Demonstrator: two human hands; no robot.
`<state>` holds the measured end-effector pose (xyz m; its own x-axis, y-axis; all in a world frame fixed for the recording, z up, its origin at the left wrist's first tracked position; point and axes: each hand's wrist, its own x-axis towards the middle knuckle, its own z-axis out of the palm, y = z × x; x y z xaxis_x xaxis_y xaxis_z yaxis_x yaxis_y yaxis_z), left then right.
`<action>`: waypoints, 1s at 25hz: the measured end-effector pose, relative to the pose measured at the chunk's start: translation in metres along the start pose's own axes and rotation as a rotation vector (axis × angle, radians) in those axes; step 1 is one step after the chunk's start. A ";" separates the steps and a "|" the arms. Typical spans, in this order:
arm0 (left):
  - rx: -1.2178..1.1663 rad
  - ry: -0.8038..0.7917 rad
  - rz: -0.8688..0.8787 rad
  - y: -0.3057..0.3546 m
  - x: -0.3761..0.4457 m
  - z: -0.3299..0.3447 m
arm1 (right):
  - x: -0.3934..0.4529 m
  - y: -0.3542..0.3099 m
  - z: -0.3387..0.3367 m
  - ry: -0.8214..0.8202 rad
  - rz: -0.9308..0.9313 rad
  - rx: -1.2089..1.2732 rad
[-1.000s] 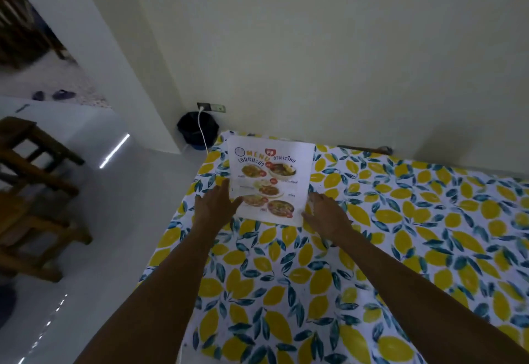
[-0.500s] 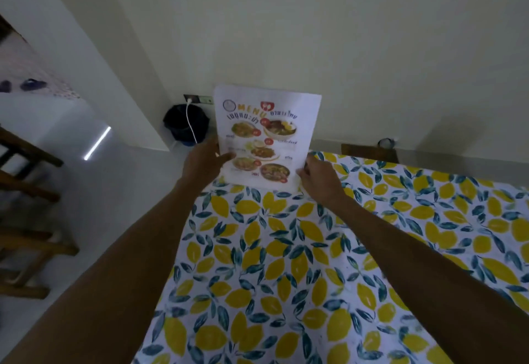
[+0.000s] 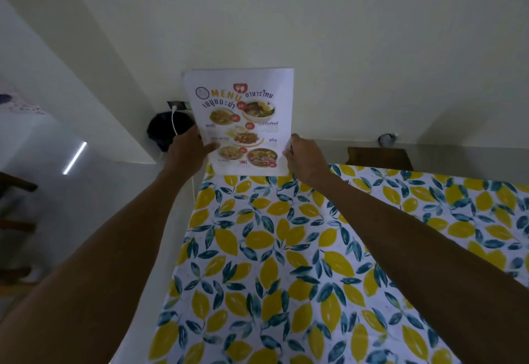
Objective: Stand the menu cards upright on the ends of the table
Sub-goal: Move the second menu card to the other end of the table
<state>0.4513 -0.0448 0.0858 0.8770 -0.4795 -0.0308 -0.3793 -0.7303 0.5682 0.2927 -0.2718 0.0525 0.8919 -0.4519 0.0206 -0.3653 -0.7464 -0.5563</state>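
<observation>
Hands frame our view: left hand (image 3: 187, 150) and right hand (image 3: 305, 157) each pinch a lower side edge of the white menu card (image 3: 240, 123), printed with food photos, upright at the table (image 3: 286, 263) end.

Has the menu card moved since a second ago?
Yes. The menu card lay nearly flat on the tablecloth; now both hands hold it upright at the table's far end, its bottom edge at the cloth's edge.

Both hands' fingers (image 3: 287, 153) vanish behind the menu card (image 3: 240, 123).
</observation>
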 end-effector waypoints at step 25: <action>-0.126 -0.019 -0.056 -0.024 0.023 0.013 | 0.002 -0.007 0.035 0.032 0.220 0.186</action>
<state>0.4769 -0.0445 0.0604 0.8894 -0.4500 -0.0805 -0.2890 -0.6900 0.6636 0.3058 -0.2504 0.0277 0.7864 -0.6106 -0.0933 -0.4915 -0.5270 -0.6933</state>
